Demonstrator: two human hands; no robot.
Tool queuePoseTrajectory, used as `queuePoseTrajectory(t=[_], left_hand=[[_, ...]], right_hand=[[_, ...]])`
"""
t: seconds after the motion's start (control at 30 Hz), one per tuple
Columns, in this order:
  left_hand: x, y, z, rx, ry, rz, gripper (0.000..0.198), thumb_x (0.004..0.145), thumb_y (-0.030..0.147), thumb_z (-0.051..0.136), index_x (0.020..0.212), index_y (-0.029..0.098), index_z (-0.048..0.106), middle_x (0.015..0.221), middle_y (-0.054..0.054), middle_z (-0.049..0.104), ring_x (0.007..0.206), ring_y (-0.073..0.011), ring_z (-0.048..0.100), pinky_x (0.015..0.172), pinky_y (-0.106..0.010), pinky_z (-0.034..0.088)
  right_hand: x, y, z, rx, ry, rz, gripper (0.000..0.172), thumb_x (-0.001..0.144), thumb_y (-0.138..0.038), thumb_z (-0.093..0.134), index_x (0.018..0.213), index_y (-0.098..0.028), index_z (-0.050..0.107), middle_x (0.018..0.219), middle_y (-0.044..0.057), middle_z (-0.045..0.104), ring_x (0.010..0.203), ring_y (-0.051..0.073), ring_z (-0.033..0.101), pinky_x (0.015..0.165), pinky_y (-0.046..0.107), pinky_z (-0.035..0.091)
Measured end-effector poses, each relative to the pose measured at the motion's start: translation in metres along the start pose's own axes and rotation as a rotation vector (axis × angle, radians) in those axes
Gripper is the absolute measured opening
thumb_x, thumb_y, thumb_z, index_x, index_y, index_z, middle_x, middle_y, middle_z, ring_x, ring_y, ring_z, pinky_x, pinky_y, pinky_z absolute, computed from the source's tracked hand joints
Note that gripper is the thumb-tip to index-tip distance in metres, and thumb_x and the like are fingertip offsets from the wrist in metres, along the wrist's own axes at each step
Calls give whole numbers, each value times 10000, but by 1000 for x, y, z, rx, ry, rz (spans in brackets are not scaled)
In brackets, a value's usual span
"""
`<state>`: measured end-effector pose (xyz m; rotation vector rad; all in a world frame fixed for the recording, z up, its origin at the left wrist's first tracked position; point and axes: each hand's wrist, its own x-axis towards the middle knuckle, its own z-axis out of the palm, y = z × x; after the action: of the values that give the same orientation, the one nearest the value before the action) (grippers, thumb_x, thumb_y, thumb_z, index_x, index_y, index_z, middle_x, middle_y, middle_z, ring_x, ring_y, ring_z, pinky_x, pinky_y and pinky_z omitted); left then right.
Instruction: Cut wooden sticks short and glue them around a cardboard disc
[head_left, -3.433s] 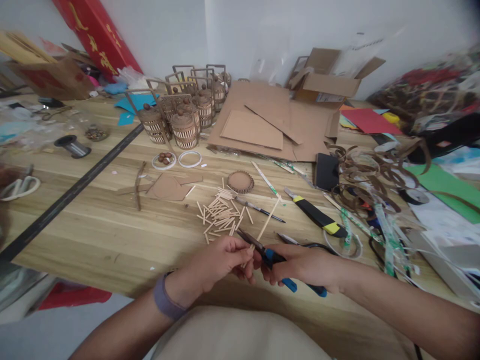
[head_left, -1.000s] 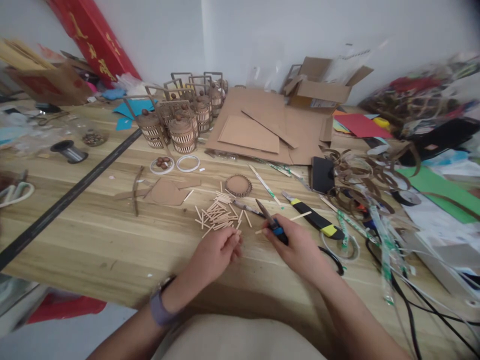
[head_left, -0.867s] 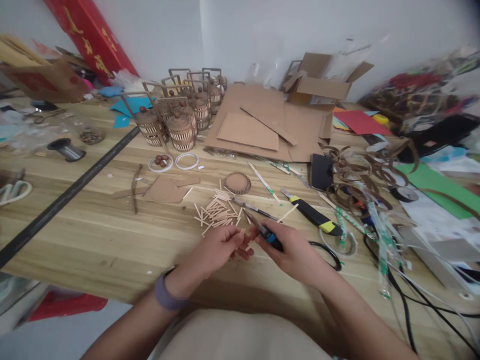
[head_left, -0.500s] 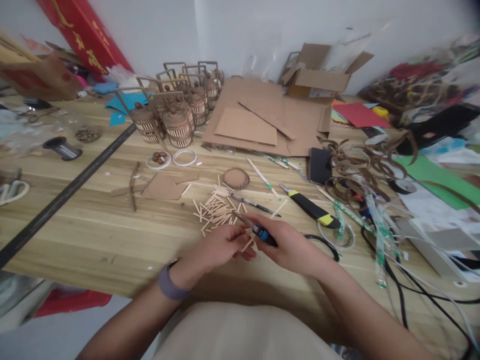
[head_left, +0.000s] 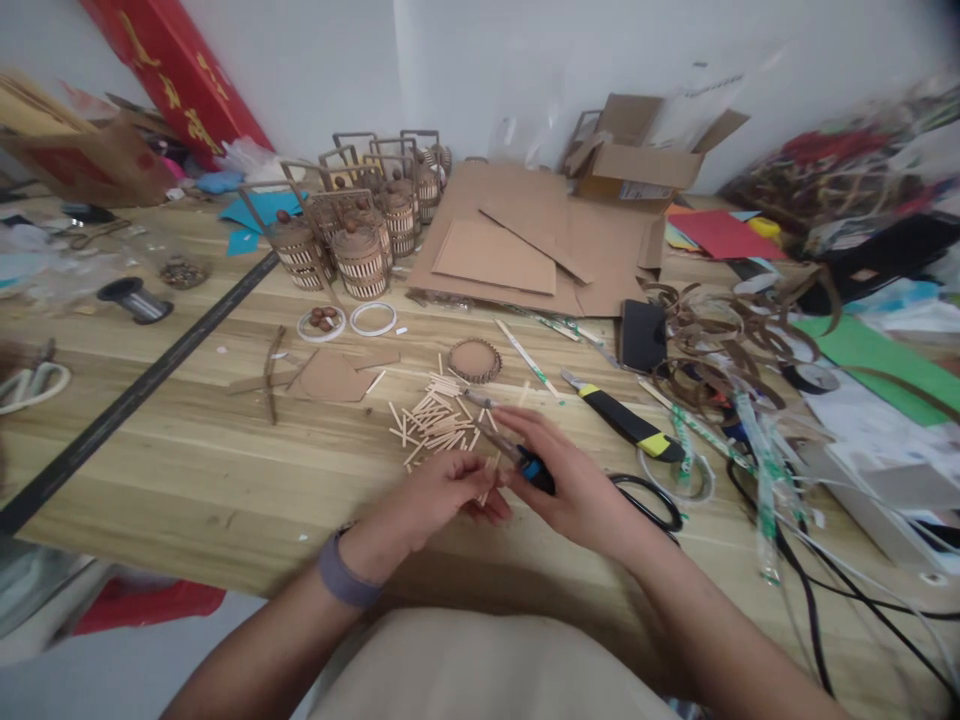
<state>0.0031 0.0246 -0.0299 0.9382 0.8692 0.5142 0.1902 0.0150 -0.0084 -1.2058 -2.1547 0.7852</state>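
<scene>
My left hand [head_left: 442,495] is closed in a pinch on a thin wooden stick [head_left: 489,480] just above the wooden table [head_left: 225,470]. My right hand [head_left: 566,480] is wrapped round blue-handled pliers [head_left: 525,462], whose jaws point left towards the stick. The two hands touch each other near the table's front edge. Just beyond them lies a heap of short cut sticks [head_left: 435,420], and behind that a small round cardboard base [head_left: 474,360].
A yellow-and-black utility knife [head_left: 626,422] lies right of my hands, a black phone [head_left: 642,337] beyond it. Small cardboard lantern baskets [head_left: 360,250] and flat cardboard sheets [head_left: 517,250] stand at the back. Curled strips and cables clutter the right side; a black bar [head_left: 150,375] crosses the left.
My right hand with the pliers came back from the sticks near the knife to meet my left hand. Both hands now sit together over the stick; the view shifted slightly.
</scene>
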Motion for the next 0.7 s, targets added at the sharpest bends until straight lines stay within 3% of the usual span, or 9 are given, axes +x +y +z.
queuePoseTrajectory(t=[0.07,0.13,0.3,0.5,0.6,0.7], left_hand=[[1,0,1,-92,106,-9,441,667,580,737,756,165,620,707,-31,690,658,-156,635,636,-259,447],[3,-1,4,-188,159,-15,394,655,518,767,780,170,630,721,-20,691,652,-150,630,625,-251,442],[7,-6,18,-323,164,80,226,654,340,773,718,178,629,680,17,656,628,-130,599,623,-236,435],[-1,-5,20,-283,204,172,275,684,402,767,763,170,642,726,0,666,711,-158,617,708,-267,460],[-4,-3,11,-245,318,209,335,716,487,744,787,180,629,792,-22,691,834,-188,633,806,-298,458],[-3,-1,7,-226,335,253,357,720,517,739,766,185,617,853,-36,702,868,-190,620,840,-303,451]], right_hand=[[-4,0,6,-44,118,23,571,860,-248,615,1391,-270,408,1422,141,438,1343,276,425,1063,482,422],[-7,-1,13,-75,157,49,652,810,-272,688,1391,-282,392,1407,143,408,1334,291,428,1040,478,450],[-8,-2,26,-134,181,71,673,774,-214,693,1378,-267,400,1334,146,408,1275,309,474,1005,478,481],[-6,-4,24,-44,186,123,662,752,-242,699,1348,-249,410,1323,137,425,1256,293,473,979,441,478],[-9,-8,18,152,152,337,567,705,-403,754,1171,-206,498,1100,101,554,957,249,594,797,389,517],[-11,-12,15,524,-2,565,476,691,-562,729,930,-197,538,726,-11,543,629,154,515,580,292,439]])
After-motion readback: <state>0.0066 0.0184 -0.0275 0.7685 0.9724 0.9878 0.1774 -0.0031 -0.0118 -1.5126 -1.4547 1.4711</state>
